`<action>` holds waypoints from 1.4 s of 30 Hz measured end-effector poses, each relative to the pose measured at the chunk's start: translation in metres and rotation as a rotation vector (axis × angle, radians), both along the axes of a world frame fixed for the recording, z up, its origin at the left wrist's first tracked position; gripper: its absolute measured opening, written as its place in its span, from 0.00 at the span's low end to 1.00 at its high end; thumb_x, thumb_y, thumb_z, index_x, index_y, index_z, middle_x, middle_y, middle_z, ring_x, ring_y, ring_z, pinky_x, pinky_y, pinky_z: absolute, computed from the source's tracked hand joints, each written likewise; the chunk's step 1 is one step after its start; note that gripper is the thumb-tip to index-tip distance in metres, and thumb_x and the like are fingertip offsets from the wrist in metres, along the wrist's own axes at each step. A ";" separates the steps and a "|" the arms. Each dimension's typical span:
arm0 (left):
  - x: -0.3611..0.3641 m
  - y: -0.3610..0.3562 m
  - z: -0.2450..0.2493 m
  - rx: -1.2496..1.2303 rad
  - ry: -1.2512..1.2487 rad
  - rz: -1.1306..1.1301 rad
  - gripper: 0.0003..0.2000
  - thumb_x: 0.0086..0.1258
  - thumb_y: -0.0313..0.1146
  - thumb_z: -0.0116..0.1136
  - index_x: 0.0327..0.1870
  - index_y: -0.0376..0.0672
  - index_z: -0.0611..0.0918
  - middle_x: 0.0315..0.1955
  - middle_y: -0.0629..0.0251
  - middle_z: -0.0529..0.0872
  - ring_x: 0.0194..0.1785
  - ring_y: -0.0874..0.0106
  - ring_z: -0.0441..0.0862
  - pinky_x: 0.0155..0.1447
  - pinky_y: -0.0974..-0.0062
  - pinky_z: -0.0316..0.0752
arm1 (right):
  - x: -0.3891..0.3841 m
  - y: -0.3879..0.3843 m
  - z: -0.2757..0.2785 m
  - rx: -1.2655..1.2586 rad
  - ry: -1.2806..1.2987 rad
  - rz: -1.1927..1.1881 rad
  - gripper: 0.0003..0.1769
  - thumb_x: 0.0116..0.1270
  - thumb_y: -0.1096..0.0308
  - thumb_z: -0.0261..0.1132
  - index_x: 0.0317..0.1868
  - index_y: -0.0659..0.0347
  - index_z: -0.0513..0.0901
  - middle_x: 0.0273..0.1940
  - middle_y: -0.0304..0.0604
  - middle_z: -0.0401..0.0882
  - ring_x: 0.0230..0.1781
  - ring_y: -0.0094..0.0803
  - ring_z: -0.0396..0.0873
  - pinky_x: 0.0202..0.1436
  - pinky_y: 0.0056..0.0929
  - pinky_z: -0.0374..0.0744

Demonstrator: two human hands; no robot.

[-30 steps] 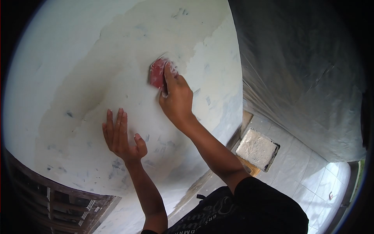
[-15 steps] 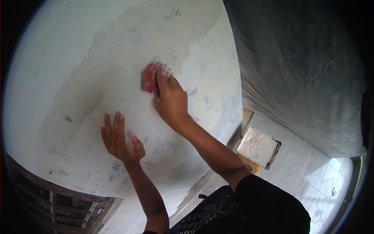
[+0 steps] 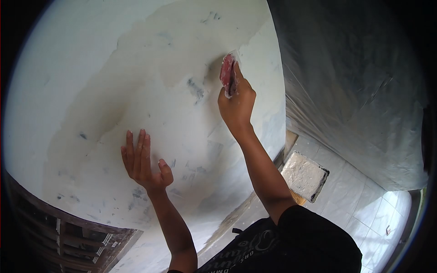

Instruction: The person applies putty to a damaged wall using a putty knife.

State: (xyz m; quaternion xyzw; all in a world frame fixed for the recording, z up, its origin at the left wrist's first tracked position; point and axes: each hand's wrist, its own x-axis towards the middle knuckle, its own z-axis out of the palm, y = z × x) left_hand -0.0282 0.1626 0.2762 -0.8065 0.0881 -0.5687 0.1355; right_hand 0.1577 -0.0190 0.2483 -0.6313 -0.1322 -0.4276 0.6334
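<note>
Your right hand (image 3: 236, 102) is gripping a plaster-smeared red flat scraper (image 3: 227, 73) against the white plastered wall (image 3: 150, 91); your left hand (image 3: 142, 161) is lying open, flat on it.

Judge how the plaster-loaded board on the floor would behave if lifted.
The board looks heaped with white plaster, so probably heavy for its size. Its straight dark edge suggests stiffness. Tilted, the soft-looking load might slide off.
</note>
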 end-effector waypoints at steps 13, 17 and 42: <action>0.000 0.000 0.001 0.021 0.015 0.005 0.27 0.62 0.40 0.43 0.60 0.41 0.82 0.59 0.58 0.85 0.71 0.51 0.73 0.77 0.49 0.55 | -0.006 0.003 -0.023 -0.062 0.083 0.056 0.38 0.51 0.83 0.64 0.68 0.70 0.73 0.27 0.51 0.77 0.27 0.43 0.77 0.34 0.37 0.76; 0.000 0.000 0.001 0.022 0.013 0.006 0.27 0.63 0.41 0.43 0.60 0.41 0.82 0.59 0.58 0.85 0.71 0.51 0.73 0.78 0.50 0.54 | 0.005 0.004 -0.008 -0.082 0.065 0.018 0.38 0.50 0.83 0.65 0.67 0.71 0.73 0.27 0.51 0.77 0.27 0.43 0.77 0.33 0.38 0.77; 0.002 -0.001 0.001 0.012 -0.012 0.005 0.26 0.63 0.41 0.43 0.60 0.42 0.83 0.58 0.60 0.86 0.70 0.51 0.75 0.77 0.51 0.56 | 0.008 -0.006 0.003 -0.050 0.025 0.073 0.35 0.52 0.83 0.65 0.65 0.72 0.75 0.26 0.51 0.76 0.27 0.41 0.76 0.31 0.36 0.76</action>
